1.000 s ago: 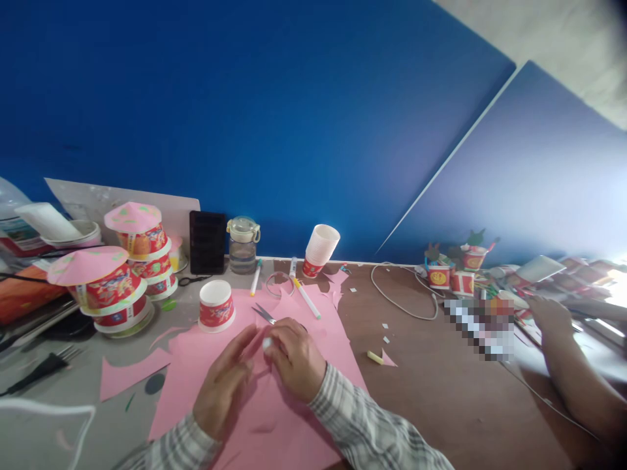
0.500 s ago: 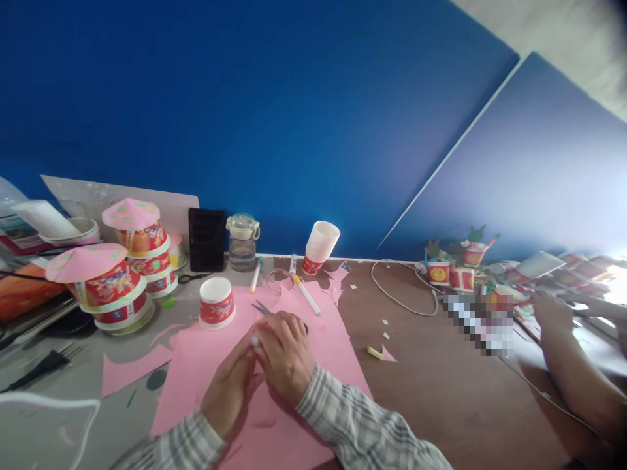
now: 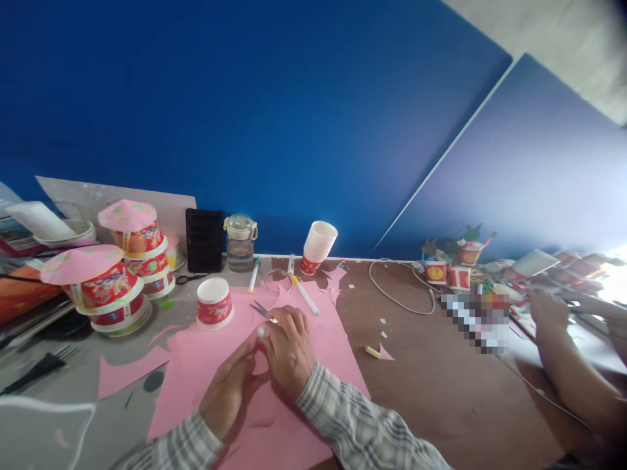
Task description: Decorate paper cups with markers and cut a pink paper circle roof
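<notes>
Both my hands rest together on a large pink paper sheet point(image 3: 313, 326). My right hand point(image 3: 289, 352) is closed around a small white-tipped object, possibly a pen or glue stick, whose tip shows at my fingertips. My left hand point(image 3: 228, 391) lies beside it with fingers extended, touching the right hand and the paper. Small scissors point(image 3: 263, 311) lie on the paper just beyond my fingers. An upside-down red paper cup point(image 3: 213, 303) stands to the left of them.
Stacked red cups with pink cone lids point(image 3: 98, 281) stand at left. A jar point(image 3: 240, 243), a cup stack point(image 3: 316, 248), markers point(image 3: 304, 294) and a white cable point(image 3: 401, 294) lie near the blue wall. Another person's arm point(image 3: 563, 352) works at right among cups.
My left hand has closed in against my right hand, and both have shifted slightly forward toward the scissors. The other person's arm moved a little.
</notes>
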Action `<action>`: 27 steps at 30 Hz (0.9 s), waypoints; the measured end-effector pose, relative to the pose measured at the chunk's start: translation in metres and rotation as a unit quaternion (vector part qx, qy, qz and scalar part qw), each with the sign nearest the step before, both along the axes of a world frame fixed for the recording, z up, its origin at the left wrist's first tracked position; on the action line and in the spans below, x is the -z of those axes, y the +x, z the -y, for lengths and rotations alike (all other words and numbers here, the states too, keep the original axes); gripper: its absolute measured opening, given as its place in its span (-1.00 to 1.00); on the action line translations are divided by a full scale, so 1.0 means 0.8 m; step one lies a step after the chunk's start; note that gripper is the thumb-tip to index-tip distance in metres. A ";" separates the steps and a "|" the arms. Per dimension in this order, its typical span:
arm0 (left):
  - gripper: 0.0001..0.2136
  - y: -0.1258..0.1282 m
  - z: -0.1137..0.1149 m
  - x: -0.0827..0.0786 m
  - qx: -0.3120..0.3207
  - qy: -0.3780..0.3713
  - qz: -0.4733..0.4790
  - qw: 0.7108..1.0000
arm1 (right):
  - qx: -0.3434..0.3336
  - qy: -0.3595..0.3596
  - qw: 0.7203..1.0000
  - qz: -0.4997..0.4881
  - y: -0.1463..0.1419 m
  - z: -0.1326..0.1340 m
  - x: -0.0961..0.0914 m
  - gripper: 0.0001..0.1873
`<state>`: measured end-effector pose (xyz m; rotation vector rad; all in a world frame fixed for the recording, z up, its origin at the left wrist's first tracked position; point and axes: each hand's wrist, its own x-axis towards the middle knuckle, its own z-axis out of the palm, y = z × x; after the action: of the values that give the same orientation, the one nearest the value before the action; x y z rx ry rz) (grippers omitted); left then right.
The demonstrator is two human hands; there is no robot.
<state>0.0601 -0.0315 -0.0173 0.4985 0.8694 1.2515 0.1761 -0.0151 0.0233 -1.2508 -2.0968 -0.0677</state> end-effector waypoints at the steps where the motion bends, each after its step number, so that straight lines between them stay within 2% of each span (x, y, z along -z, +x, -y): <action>1: -0.72 0.000 0.000 -0.002 0.002 -0.001 -0.001 1.000 | -0.013 -0.001 1.000 0.006 -0.002 0.003 -0.003 -0.92; 5: -0.77 -0.001 0.000 -0.007 0.008 -0.004 0.000 1.000 | -0.039 -0.005 0.999 0.032 -0.006 0.010 -0.010 -0.91; 10: -0.67 -0.003 -0.004 0.004 0.011 -0.009 0.011 1.000 | 0.003 -0.008 1.000 0.025 0.001 -0.008 0.002 -0.94; 14: -0.61 -0.005 -0.008 0.000 0.010 -0.021 0.043 0.999 | 0.034 -0.014 0.997 -0.071 0.014 -0.023 0.011 -0.92; 17: -0.54 -0.007 -0.012 -0.009 -0.016 -0.036 0.058 0.998 | 0.053 -0.014 0.989 -0.136 0.022 -0.024 0.005 -0.90; 19: -0.53 -0.008 -0.014 -0.012 -0.026 -0.041 0.063 0.997 | 0.037 -0.049 0.981 -0.183 0.024 -0.020 0.000 -0.89; 21: -0.54 -0.008 -0.015 -0.012 -0.025 -0.028 0.070 0.997 | 0.007 -0.114 0.968 -0.226 0.022 -0.014 -0.001 -0.87; 23: -0.54 -0.008 -0.015 -0.011 -0.022 -0.016 0.076 0.997 | -0.015 -0.164 0.959 -0.231 0.017 -0.010 0.005 -0.87; 27: -0.50 -0.008 -0.010 -0.018 -0.005 -0.023 0.065 0.998 | -0.016 -0.167 0.967 -0.190 0.009 -0.008 0.017 -0.89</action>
<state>0.0536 -0.0233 -0.0031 0.3730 0.7889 1.2555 0.1832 -0.0085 0.0094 -1.2994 -1.8351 0.5207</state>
